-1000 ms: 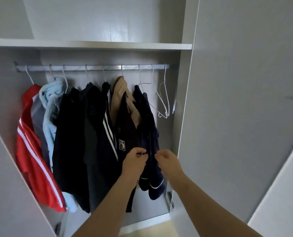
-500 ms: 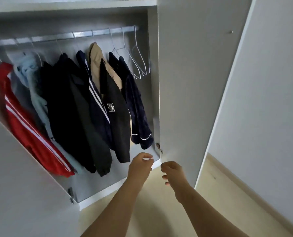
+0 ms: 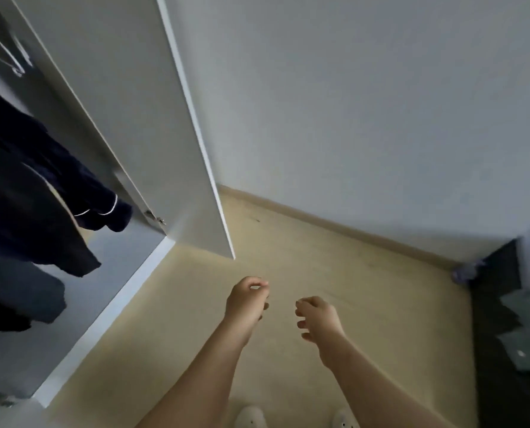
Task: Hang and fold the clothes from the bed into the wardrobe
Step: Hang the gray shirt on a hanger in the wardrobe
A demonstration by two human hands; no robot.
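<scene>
Both hands have let go of the hanging clothes and dropped, and the view's swung down to the floor. Left hand and right hand are loosely curled and empty, over the pale yellow floor just in front of the open white wardrobe door. Left of that door, the dark navy jacket with white cuff piping hangs among other dark clothes, with bare wire hangers above. Plain grey wall sits right of the door.
</scene>
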